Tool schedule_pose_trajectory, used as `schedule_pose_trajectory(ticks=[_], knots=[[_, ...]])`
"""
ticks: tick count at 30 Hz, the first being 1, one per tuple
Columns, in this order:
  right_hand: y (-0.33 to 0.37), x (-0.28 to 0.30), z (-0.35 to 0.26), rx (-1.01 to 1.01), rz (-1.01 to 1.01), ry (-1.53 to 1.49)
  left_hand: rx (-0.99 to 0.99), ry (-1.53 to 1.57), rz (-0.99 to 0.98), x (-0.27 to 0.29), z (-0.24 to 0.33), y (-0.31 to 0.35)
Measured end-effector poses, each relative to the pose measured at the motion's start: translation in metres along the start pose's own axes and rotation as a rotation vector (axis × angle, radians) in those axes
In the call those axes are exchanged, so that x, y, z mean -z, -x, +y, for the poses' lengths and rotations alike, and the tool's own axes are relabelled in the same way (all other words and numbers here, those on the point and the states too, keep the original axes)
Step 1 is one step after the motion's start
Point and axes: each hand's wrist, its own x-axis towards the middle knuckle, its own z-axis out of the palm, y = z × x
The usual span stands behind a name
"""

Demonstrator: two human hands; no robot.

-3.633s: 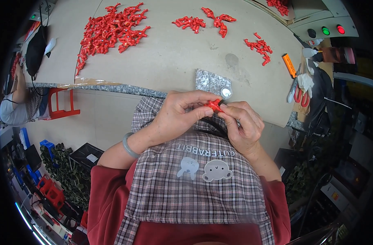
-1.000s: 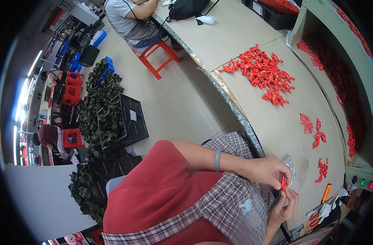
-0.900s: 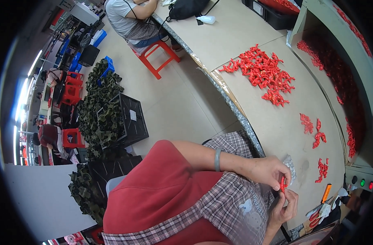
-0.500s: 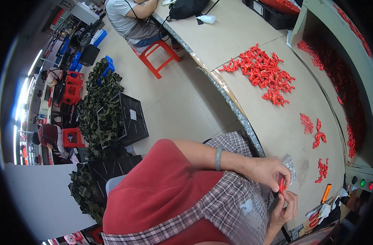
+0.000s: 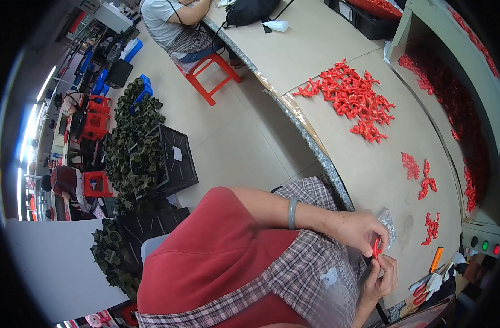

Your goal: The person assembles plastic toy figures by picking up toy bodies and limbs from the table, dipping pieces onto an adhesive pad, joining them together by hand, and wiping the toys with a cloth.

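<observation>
My left hand, with a pale bangle at its wrist, pinches a small glossy red plastic figure piece between thumb and fingers. Just below, my right hand grips the lower end of the same piece, its fingers curled. Fingertips cover much of the piece, so its full shape is hidden. Beyond my hands on the table lie a small cluster of red pieces, another little group and a larger red figure. Farther off spreads a big heap of red figures.
At the right stands a pale machine housing with red parts inside and lit buttons. An orange-handled cutter and red-handled scissors lie near the table's right edge. Black crates hold dark green pieces. A co-worker sits far left.
Both hands and the red piece have shifted very slightly, and the piece now tilts a little differently between my fingers. The heaps on the table stay as they were.
</observation>
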Motion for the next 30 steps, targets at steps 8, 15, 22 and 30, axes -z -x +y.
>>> schedule_pose_trajectory(ticks=[8, 15, 22, 30], knots=[[0.001, -0.003, -0.001, -0.003, 0.004, -0.003, 0.011, 0.014, -0.006, 0.003, 0.002, 0.002], [0.002, 0.002, 0.007, -0.006, -0.011, -0.022, -0.001, 0.002, 0.018, -0.003, -0.002, -0.001], [-0.002, 0.001, 0.0, -0.019, 0.035, -0.005, 0.079, -0.013, -0.031, 0.005, 0.001, -0.002], [-0.011, -0.003, 0.006, 0.051, 0.082, -0.079, 0.163, 0.02, 0.01, 0.007, -0.003, 0.001]])
